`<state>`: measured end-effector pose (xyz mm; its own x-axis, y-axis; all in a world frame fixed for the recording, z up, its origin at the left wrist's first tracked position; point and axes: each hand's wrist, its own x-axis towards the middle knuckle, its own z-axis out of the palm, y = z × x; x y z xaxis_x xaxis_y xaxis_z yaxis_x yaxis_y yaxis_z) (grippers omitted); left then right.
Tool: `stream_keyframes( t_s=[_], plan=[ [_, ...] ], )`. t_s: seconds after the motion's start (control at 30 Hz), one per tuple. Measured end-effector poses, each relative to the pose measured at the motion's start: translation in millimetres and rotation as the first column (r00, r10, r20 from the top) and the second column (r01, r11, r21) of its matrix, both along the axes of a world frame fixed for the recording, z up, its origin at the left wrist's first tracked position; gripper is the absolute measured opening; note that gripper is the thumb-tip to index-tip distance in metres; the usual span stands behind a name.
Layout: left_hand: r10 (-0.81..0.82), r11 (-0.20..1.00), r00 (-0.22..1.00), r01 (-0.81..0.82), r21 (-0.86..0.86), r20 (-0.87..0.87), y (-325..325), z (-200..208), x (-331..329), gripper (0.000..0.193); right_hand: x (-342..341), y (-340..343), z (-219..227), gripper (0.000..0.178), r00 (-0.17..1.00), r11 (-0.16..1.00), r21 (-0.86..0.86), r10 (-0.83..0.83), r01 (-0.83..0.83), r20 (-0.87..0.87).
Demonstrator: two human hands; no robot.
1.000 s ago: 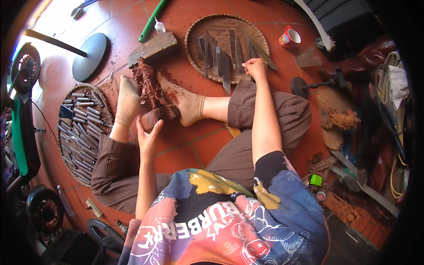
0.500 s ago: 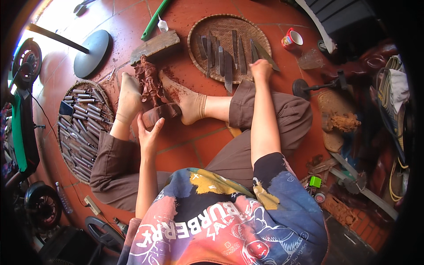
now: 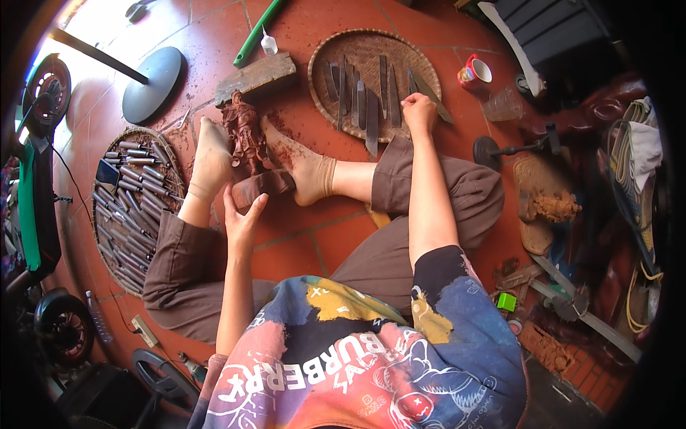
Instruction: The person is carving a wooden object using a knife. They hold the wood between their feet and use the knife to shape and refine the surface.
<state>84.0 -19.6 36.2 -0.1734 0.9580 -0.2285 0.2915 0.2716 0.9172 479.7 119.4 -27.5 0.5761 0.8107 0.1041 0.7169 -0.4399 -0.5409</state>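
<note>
A reddish-brown carved wooden figurine (image 3: 244,136) lies between my two feet, its top against a worn wooden block (image 3: 256,77). My left hand (image 3: 241,220) grips the figurine's base from the near end, thumb on one side and fingers on the other. Over the right part of a round woven tray (image 3: 336,53), my right hand (image 3: 419,112) is closed in a pinch beside a narrow dark blade (image 3: 411,81). Whether that blade is between the fingers is hidden. Several flat dark blades (image 3: 371,118) lie in the tray.
At left, a second basket holds many carving tools (image 3: 132,214). A white glue bottle (image 3: 269,46) and a green handle (image 3: 250,43) are beyond the block. A red cup (image 3: 474,72) and a clear plastic cup (image 3: 502,106) stand right of the tray. Wood shavings dot the floor.
The view has shifted slightly. My right hand has turned a little, its fingers still closed at the tray. My left hand stays on the figurine's base.
</note>
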Motion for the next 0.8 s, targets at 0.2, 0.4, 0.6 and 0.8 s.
stream_keyframes(
  t_s=[0.2, 0.4, 0.6, 0.8],
  plan=[
    [-0.022, 1.000, 1.000, 0.022, -0.007, -0.020, 2.3, 5.7, 1.6, 0.089, 0.5, 19.7, -7.4, 0.006, 0.996, 0.997, -0.041, 0.068, -0.071, -0.051],
    [-0.021, 1.000, 1.000, 0.021, 0.009, -0.011, 0.7, -0.2, 0.1, 0.087, -23.1, 22.3, -13.4, 0.012, 0.977, 0.982, -0.002, 0.188, -0.189, -0.097],
    [-0.031, 0.999, 0.999, 0.032, 0.021, -0.027, 1.8, -5.5, -4.0, 0.088, -11.2, 15.3, -7.0, 0.008, 0.993, 1.000, -0.012, -0.002, 0.001, -0.115],
    [-0.044, 0.998, 0.999, 0.043, 0.035, 0.028, 3.0, -10.3, 0.4, 0.086, 70.9, -0.8, -25.7, 0.011, 0.876, 0.854, -0.197, -0.478, 0.482, 0.068]
  ],
)
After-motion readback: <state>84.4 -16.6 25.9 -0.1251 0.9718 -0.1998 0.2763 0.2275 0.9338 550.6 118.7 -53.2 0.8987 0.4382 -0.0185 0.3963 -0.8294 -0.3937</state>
